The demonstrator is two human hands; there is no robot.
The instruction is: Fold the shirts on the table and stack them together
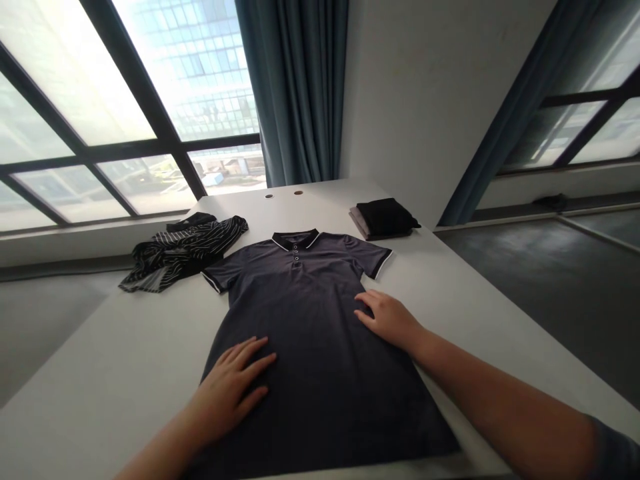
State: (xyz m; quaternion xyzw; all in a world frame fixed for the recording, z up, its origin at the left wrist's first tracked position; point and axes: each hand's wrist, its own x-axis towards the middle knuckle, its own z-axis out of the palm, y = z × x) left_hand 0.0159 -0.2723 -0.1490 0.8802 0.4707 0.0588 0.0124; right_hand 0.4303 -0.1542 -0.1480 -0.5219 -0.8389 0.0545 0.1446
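Observation:
A dark grey polo shirt (310,333) lies spread out face up, its hem toward me. Its black collar (295,240) has a white edge line and points away, and both short sleeves stick out sideways. My left hand (227,387) rests on the lower left part of the shirt, fingers spread and lying flat. On the shirt's right side, below the sleeve, my right hand (385,317) lies with its fingers apart and slightly bent. Neither hand grips any cloth that I can see.
The shirt is on a white table (480,313). Beyond its left sleeve lies a crumpled heap of black-and-white striped clothing (185,250). A folded stack of dark clothes (384,218) sits at the far right. Two round holes mark the table's far end, near a blue curtain (300,93).

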